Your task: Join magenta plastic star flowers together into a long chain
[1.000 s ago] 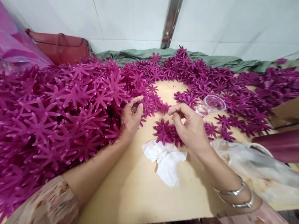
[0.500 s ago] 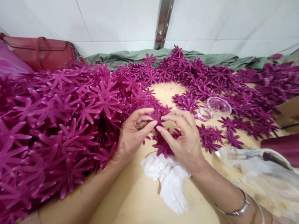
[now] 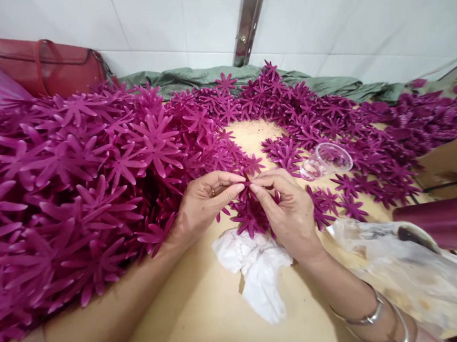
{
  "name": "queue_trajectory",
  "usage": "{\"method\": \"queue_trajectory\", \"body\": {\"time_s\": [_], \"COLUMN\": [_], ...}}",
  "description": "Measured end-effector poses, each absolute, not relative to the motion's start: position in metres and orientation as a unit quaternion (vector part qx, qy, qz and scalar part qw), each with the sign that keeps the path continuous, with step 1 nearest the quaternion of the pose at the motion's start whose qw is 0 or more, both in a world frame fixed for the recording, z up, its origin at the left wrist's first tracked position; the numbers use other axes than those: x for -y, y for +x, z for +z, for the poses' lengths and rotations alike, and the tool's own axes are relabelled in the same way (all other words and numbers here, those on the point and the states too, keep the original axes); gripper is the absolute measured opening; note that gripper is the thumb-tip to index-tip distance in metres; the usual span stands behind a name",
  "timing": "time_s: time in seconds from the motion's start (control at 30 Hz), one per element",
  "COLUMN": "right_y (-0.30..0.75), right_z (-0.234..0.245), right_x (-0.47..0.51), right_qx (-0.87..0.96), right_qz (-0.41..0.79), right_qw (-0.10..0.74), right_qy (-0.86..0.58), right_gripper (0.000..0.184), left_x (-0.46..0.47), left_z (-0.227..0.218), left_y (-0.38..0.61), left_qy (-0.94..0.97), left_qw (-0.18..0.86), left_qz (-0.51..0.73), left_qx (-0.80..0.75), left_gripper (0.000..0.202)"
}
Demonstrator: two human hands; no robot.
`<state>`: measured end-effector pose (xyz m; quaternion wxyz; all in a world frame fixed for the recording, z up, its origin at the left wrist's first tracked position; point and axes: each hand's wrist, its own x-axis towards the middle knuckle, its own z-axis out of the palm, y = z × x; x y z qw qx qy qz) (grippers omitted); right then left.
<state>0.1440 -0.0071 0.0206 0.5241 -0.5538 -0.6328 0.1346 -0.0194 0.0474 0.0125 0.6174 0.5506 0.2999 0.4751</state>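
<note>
My left hand (image 3: pixel 203 202) is closed in a pinch, thumb and forefinger tips meeting at a small magenta star-shaped fabric flower (image 3: pixel 247 188). From the other side, my right hand (image 3: pixel 289 206) pinches the same flower, its fingertips almost touching those of my left. Fingers cover most of the piece, so its outline is partly hidden. Just below lie more loose flowers (image 3: pixel 250 221), next to a crumpled white cloth (image 3: pixel 255 263). A large heap of the same flowers (image 3: pixel 93 160) rises beside my left hand and forearm.
A clear plastic cup (image 3: pixel 332 158) lies tipped over among flowers to the right. Nearer are a clear plastic bag (image 3: pixel 402 263) and a dark red cylinder (image 3: pixel 440 223). Green fabric (image 3: pixel 189 79) runs along the wall behind, and a red handbag (image 3: pixel 42 64) sits at back left.
Both hands have drawn closer together, their fingertips now nearly meeting over the flower. Less of the flower shows between them. The view has shifted slightly.
</note>
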Motion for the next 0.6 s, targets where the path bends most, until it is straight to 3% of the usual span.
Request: {"method": "queue_trajectory", "body": {"time_s": [0.3, 0.6], "right_y": [0.151, 0.157], "right_z": [0.016, 0.010], "right_x": [0.004, -0.007], "right_qx": [0.564, 0.310], "right_qz": [0.257, 0.457], "right_qw": [0.551, 0.701], "right_qy": [-0.559, -0.452], "right_gripper": [0.012, 0.024], "left_x": [-0.048, -0.053], "left_z": [0.013, 0.016], "left_y": [-0.020, -0.018], "left_qy": [0.560, 0.498], "left_qw": [0.583, 0.577], "left_qz": [0.486, 0.521], "left_qx": [-0.332, -0.384], "left_gripper": [0.015, 0.018]}}
